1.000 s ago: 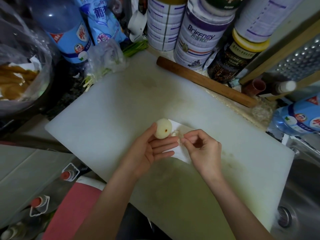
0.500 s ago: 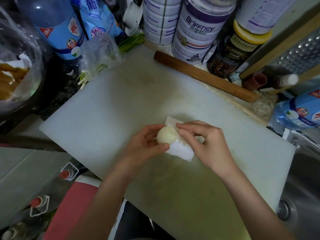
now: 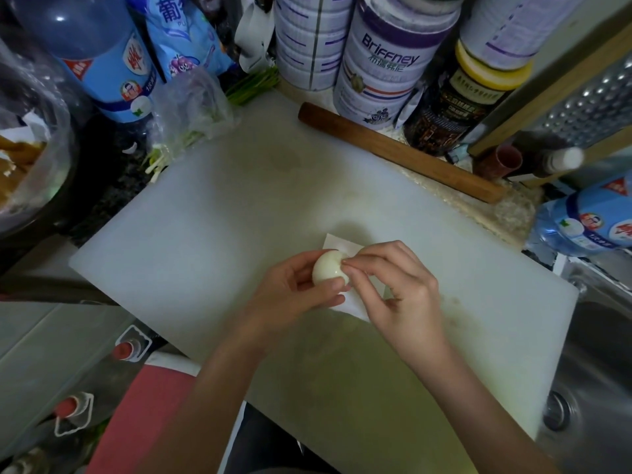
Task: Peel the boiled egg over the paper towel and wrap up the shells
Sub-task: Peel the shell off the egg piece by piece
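A pale boiled egg (image 3: 327, 269) is held in my left hand (image 3: 294, 289), fingers and thumb curled round it, just above a white paper towel (image 3: 338, 243) on the white cutting board (image 3: 205, 234). My right hand (image 3: 396, 289) reaches in from the right, its thumb and fingertips pinching at the egg's right side. Both hands hide most of the towel. Any shell bits lying on it are out of sight.
A wooden rolling pin (image 3: 396, 152) lies along the board's far edge, with tall cans (image 3: 386, 63) and jars behind it. Blue-labelled bottles stand at far left (image 3: 99, 59) and right (image 3: 588, 220). A bag of greens (image 3: 191, 111) sits at the board's back-left corner, a steel sink (image 3: 595, 388) at right.
My right hand has moved from beside the towel onto the egg and now pinches at its side. My left hand has turned the egg and lowered it slightly over the towel.
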Motion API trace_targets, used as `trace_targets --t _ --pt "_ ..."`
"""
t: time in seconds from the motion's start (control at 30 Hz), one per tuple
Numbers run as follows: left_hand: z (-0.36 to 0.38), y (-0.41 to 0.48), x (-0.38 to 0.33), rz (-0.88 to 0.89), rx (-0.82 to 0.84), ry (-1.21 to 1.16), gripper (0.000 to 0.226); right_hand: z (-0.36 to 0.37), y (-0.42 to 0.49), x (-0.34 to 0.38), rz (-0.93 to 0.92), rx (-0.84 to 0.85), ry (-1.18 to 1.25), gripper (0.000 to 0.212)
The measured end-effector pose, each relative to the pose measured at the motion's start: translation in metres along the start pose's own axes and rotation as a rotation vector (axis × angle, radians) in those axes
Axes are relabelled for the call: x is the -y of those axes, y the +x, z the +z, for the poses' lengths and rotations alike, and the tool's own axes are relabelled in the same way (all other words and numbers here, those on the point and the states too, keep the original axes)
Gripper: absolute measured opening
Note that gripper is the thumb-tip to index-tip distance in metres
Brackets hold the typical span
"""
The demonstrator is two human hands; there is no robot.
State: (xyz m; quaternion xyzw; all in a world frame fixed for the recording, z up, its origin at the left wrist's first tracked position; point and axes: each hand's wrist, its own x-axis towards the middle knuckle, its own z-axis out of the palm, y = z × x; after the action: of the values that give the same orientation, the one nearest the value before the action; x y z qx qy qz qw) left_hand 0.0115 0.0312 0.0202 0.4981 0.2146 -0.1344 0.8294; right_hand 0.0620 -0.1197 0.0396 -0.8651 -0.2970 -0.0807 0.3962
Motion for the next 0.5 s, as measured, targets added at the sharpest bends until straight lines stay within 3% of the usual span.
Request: trace_targets --t 0.23,0.37,0.5 --pt "-0.005 0.008 -0.008 -0.024 0.068 0.130 0.041 0.000 -0.004 -0.009 -0.007 0.077 -0.024 0.006" --pt "-0.005 0.010 -0.015 -0.040 0.114 0.198 0.043 -0.006 0.004 -0.011 0.214 0.073 0.078 0.010" --pt "-0.008 0.013 -0.020 -0.047 0.105 0.277 0.047 -0.006 0.009 -0.021 0.410 0.090 0.004 0.016"
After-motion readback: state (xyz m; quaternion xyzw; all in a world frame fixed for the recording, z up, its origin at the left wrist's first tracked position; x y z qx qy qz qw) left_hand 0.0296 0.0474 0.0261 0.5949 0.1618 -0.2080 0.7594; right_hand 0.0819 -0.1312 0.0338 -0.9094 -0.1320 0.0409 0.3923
